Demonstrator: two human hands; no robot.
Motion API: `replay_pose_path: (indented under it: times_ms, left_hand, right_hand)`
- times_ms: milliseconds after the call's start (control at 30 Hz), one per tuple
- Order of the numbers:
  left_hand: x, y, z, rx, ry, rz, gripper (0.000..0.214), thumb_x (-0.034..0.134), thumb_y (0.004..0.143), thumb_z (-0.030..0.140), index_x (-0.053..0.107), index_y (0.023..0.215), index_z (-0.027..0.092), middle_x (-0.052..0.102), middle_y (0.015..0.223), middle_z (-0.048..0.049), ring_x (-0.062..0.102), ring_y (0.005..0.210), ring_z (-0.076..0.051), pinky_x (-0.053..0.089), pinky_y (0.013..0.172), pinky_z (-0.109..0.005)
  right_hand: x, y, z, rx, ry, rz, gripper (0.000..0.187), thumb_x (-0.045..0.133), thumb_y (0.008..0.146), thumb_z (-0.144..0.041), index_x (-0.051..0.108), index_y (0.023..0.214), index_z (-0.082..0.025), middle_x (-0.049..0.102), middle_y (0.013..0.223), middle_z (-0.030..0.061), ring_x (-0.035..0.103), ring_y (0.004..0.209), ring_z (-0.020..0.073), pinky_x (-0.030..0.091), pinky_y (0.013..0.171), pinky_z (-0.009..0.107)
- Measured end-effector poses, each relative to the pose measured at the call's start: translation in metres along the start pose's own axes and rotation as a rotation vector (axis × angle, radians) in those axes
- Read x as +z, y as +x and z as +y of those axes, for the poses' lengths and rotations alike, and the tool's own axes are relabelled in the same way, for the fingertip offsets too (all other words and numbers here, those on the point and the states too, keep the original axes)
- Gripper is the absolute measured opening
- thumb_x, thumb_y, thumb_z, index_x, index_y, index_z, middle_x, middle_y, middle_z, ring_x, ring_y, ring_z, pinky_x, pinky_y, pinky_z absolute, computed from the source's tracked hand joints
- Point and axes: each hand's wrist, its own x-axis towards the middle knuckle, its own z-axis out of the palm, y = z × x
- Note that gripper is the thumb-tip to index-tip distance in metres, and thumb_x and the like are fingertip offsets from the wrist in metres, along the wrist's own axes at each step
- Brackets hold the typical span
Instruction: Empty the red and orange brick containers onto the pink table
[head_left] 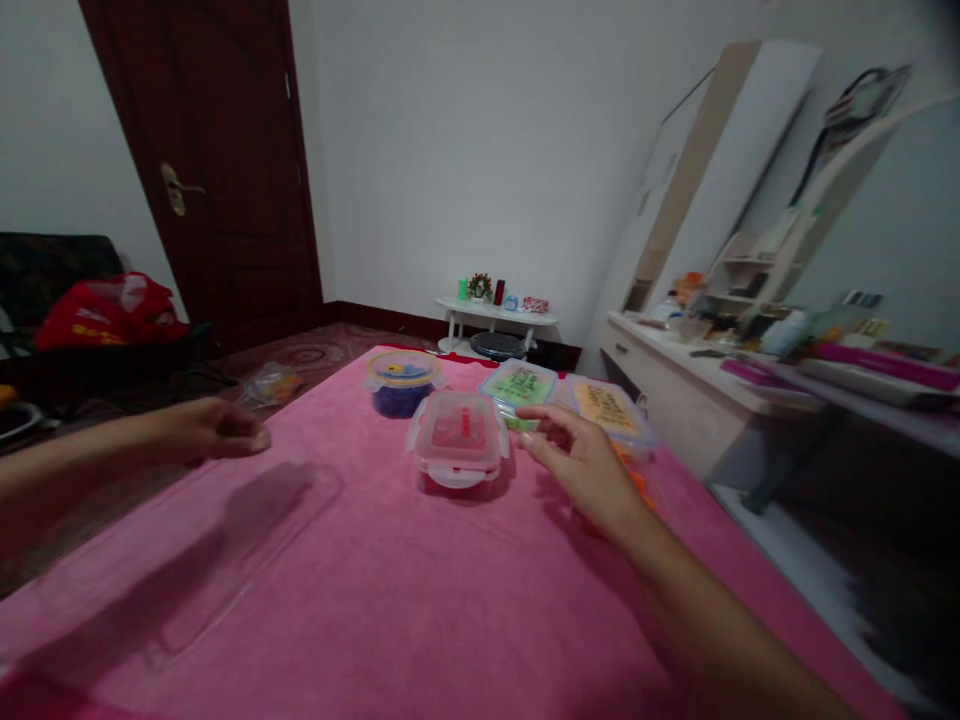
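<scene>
My right hand [581, 460] hovers just right of a clear snap-lid box with red contents [457, 435] on the pink cloth [420, 600]. Its fingers are loosely curled and apart, holding nothing, with the fingertips close to the box's right clip. My left hand [214, 428] floats at the left edge of the cloth with the fingers curled in; nothing shows in them. A flat clear plastic tray [202, 565] lies on the cloth below it.
Behind the red box stand a round tub of blue pieces with a yellow rim [403, 382], a green-lidded box [519, 385] and an orange-lidded box [611, 408]. A white desk with clutter [675, 370] is at the right. A dark door [217, 160] and a red bag [105, 312] are at the left.
</scene>
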Motion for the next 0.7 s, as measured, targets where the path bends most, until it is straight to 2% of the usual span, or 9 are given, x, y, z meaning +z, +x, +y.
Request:
replay_pose_path:
  times_ms: [33,67,200,267,300,367,500,600,700]
  left_hand:
    - [-0.003,-0.007,0.029,-0.005,-0.034,-0.114,0.042,0.065,0.059,0.059,0.062,0.067,0.017,0.058,0.06,0.0035,0.057,0.071,-0.017,0.048,0.069,-0.029]
    - [-0.004,-0.016,0.061,0.049,-0.072,-0.1,0.042,0.068,0.057,0.057,0.065,0.072,0.018,0.063,0.07,0.0023,0.058,0.077,-0.019,0.048,0.071,-0.03]
    - [0.027,-0.058,0.183,0.561,-0.167,0.418,0.026,0.065,0.07,0.049,0.071,0.077,0.024,0.062,0.079,0.0016,0.056,0.074,-0.016,0.046,0.064,-0.028]
    - [0.06,-0.069,0.223,0.836,-0.125,0.481,0.014,0.064,0.075,0.039,0.073,0.072,0.029,0.061,0.077,0.0007,0.055,0.07,-0.014,0.045,0.06,-0.026]
    - [0.079,-0.07,0.236,0.94,-0.097,0.436,0.014,0.063,0.077,0.035,0.073,0.07,0.03,0.06,0.075,-0.0006,0.055,0.068,-0.013,0.045,0.06,-0.026]
    - [0.115,-0.062,0.251,1.081,-0.078,0.383,0.016,0.059,0.08,0.028,0.073,0.074,0.032,0.061,0.072,-0.0022,0.054,0.068,-0.013,0.047,0.065,-0.027]
    - [0.177,-0.028,0.259,1.123,-0.126,0.342,0.029,0.05,0.083,0.015,0.072,0.093,0.031,0.063,0.103,-0.0061,0.055,0.1,-0.019,0.046,0.088,-0.036]
    - [0.215,-0.006,0.257,0.955,-0.281,0.257,0.036,0.05,0.081,0.012,0.065,0.111,0.027,0.057,0.117,-0.0089,0.051,0.11,-0.021,0.044,0.092,-0.038]
    - [0.247,0.012,0.251,0.625,-0.411,0.062,0.042,0.056,0.081,0.028,0.057,0.123,0.02,0.058,0.116,-0.0122,0.059,0.091,-0.019,0.049,0.076,-0.032]
  right_hand:
    - [-0.006,-0.004,-0.001,0.057,0.066,-0.007,0.025,0.062,0.076,-0.029,0.066,0.098,-0.017,0.068,0.094,0.0066,0.064,0.075,0.0142,0.05,0.064,0.026]
    - [-0.012,-0.007,-0.001,0.12,0.142,-0.018,0.027,0.063,0.076,-0.033,0.065,0.098,-0.017,0.069,0.09,0.0063,0.064,0.069,0.0132,0.05,0.06,0.024]
    - [-0.025,-0.016,-0.004,0.378,0.479,-0.126,0.046,0.051,0.083,-0.055,0.059,0.106,-0.016,0.071,0.082,0.0092,0.064,0.056,0.0128,0.046,0.047,0.02]
    - [-0.034,-0.02,-0.007,0.451,0.659,-0.26,0.059,0.04,0.084,-0.065,0.055,0.113,-0.015,0.072,0.085,0.012,0.067,0.061,0.0163,0.049,0.049,0.023]
    - [-0.04,-0.021,-0.008,0.454,0.733,-0.311,0.062,0.038,0.084,-0.067,0.054,0.115,-0.015,0.072,0.09,0.0132,0.068,0.064,0.0175,0.051,0.05,0.025]
    - [-0.056,-0.021,-0.008,0.394,0.799,-0.292,0.055,0.046,0.084,-0.059,0.054,0.117,-0.016,0.07,0.1,0.0133,0.068,0.068,0.0158,0.053,0.053,0.023]
    - [-0.096,-0.013,0.013,0.313,0.629,0.076,0.043,0.066,0.075,-0.023,0.057,0.116,-0.016,0.072,0.094,0.0065,0.066,0.06,0.0091,0.047,0.045,0.013]
    - [-0.119,-0.006,0.046,0.396,0.403,0.308,0.05,0.064,0.071,-0.014,0.052,0.119,-0.011,0.07,0.066,0.0034,0.06,0.045,0.0104,0.04,0.037,0.014]
    - [-0.13,-0.004,0.08,0.532,0.235,0.305,0.044,0.06,0.07,-0.012,0.054,0.114,-0.009,0.064,0.053,0.0011,0.052,0.036,0.0095,0.032,0.034,0.014]
